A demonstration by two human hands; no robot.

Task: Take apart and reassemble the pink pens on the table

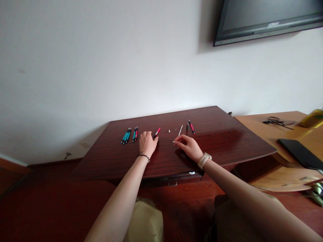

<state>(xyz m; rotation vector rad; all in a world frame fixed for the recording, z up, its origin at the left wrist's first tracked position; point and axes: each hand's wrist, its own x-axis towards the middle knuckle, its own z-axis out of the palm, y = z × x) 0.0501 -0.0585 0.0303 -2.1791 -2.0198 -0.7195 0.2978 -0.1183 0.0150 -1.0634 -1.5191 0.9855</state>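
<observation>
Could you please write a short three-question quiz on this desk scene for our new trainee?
1. True or false: the left hand rests by a red-and-black pen.
2. What does the right hand pinch? A) a thin white refill B) a coin C) a key
3. Which colour are most pens in the group of pens left of the left hand?

Key: 1 true; 2 A; 3 teal.
</observation>
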